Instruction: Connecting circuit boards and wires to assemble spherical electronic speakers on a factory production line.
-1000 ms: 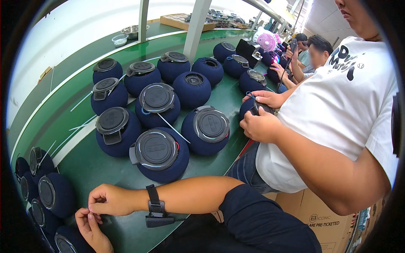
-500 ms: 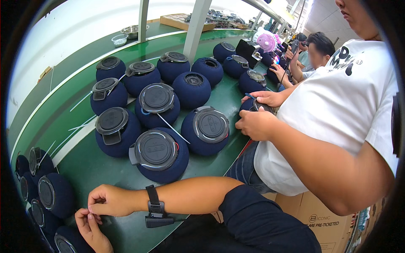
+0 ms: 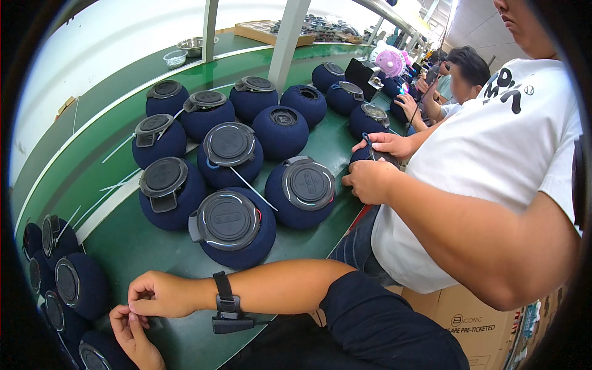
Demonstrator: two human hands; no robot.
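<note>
At the lower left, my right hand (image 3: 166, 293) and my left hand (image 3: 132, 339) meet at their fingertips, both pinched closed. Anything between the fingertips is too small or too hidden to make out. A black strap with a small box (image 3: 229, 305) circles my right wrist. Close to my hands on the left stand several round navy speakers, among them one with a dark round top (image 3: 81, 285). Beyond my right forearm sits another navy speaker (image 3: 242, 248), with a glossy black button cap and a bit of red at its edge.
More navy speakers (image 3: 280, 139) crowd the green bench (image 3: 145, 246), some with white ties (image 3: 253, 188). On the right, a co-worker's hands (image 3: 382, 172) hold a speaker with a blue cord. Metal posts (image 3: 285, 43), a cardboard tray (image 3: 265, 32) and a bowl (image 3: 192, 45) are behind.
My hands have stayed in place. The co-worker's blue cord loop stands higher, and the co-worker's body has shifted a little. One speaker at the back left sits slightly further right.
</note>
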